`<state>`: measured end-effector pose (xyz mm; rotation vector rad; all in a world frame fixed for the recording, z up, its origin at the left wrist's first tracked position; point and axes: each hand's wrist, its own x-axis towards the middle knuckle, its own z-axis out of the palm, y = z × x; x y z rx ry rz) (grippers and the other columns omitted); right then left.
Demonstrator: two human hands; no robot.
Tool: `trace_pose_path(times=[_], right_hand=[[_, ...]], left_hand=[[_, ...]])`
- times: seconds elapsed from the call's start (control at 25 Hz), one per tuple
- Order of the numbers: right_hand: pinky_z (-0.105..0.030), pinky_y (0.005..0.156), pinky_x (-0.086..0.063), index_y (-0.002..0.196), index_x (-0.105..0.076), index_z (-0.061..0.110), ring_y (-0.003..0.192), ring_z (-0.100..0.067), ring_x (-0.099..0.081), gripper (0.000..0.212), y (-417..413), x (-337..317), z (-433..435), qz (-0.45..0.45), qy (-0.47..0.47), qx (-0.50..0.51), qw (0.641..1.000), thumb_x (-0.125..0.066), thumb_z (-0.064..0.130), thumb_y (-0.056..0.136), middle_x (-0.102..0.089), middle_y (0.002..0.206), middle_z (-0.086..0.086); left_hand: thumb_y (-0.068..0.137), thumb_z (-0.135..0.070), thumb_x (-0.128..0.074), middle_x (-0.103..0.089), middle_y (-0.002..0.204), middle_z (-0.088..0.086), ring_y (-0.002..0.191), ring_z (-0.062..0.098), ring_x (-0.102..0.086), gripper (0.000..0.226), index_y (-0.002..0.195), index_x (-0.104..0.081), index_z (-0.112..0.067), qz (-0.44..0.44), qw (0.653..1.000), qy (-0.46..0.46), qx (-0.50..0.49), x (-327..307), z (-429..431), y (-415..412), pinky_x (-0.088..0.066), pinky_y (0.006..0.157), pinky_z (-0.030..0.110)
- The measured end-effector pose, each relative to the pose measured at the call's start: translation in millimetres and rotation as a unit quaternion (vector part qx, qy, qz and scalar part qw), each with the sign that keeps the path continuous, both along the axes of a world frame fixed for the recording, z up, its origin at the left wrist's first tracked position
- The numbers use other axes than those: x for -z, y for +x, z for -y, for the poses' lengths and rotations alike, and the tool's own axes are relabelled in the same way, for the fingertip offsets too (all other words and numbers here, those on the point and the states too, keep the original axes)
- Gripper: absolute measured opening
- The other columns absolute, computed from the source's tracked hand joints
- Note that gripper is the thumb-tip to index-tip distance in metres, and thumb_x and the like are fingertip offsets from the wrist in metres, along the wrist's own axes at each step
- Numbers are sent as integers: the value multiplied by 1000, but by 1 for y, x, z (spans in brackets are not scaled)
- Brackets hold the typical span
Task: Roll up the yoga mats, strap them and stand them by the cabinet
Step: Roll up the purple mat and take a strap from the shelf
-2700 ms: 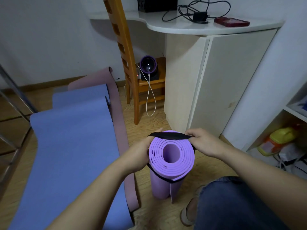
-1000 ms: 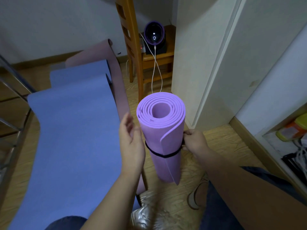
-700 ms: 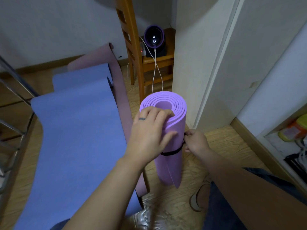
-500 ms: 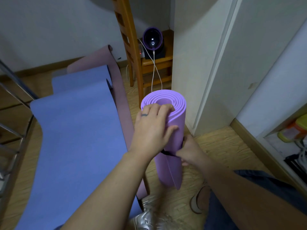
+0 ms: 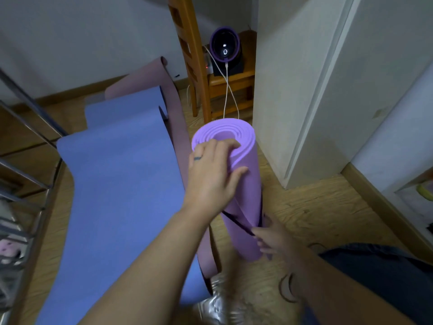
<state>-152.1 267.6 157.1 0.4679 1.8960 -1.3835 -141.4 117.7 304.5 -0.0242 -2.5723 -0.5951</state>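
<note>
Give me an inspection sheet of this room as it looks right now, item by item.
Surface: wooden floor, partly covered by mats.
Job's things: purple mat rolled and upright near the cabinet; black strap slanting round its lower part; blue mat and pink mat lie unrolled.
Clutter: crumpled silvery item on the floor by the blue mat.
Grippers: left hand grips the roll's top edge; right hand pinches the strap, somewhat blurred.
Cables: white cable hangs from a purple device on the chair.
Surroundings: metal rack at left; pale walls.
</note>
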Motion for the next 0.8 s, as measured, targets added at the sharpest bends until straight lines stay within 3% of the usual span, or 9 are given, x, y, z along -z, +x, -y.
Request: trace_pose_path(times=[0.08,0.2,0.28,0.52,0.6,0.68,0.8], right_hand=[[-29,62,-56,131,-44,29,65,-15,-59,53,-8,-12,-5,22,-11,-83,996,-61,10,84,-66,78,-5],[-33,66,-57,117,-49,21,65,-13,-59,32,-21,-23,-5,33,-4,-138,990,-59,11,88,-67,82,-3],[-31,63,-54,105,-51,21,63,-14,-58,24,-36,-26,-7,-20,46,-182,982,-61,9,85,-67,81,-5],[-24,63,-43,110,-67,8,74,-15,-54,34,-120,-27,-11,-233,146,-161,948,-66,9,77,-63,88,-5],[-27,71,-44,98,-69,7,83,-19,-57,20,-115,-15,-5,-291,148,-171,930,-63,12,80,-66,89,-5],[-29,63,-42,76,-63,10,77,-26,-60,6,-90,9,-3,-301,187,-219,909,-59,12,81,-63,74,-6],[-28,52,-27,53,-40,16,62,-25,-52,37,-54,46,-13,-212,200,-182,939,-66,7,77,-45,55,-3]], left_hand=[[85,-34,-66,-56,112,6,106,19,-36,43,121,-52,-13,7,1000,7,-4,-1,15,3,-34,89,31],[86,-36,-64,-55,112,6,106,18,-38,44,121,-52,-12,18,1000,-9,16,-2,23,3,-28,88,23],[86,-36,-65,-55,111,4,104,18,-39,43,121,-51,-15,15,999,-16,35,-1,21,5,-28,85,21],[87,-36,-61,-56,104,2,99,17,-45,36,115,-47,-19,-22,993,-9,113,3,20,28,-31,91,21],[87,-35,-61,-55,103,-1,97,17,-47,34,114,-48,-19,-38,993,-5,113,5,22,33,-29,93,19],[87,-36,-60,-52,104,-5,97,17,-48,33,114,-48,-19,-44,994,-2,104,6,26,32,-29,94,20],[88,-38,-59,-57,104,2,96,24,-51,34,115,-47,-21,-25,995,-13,97,6,29,23,-30,92,21]])
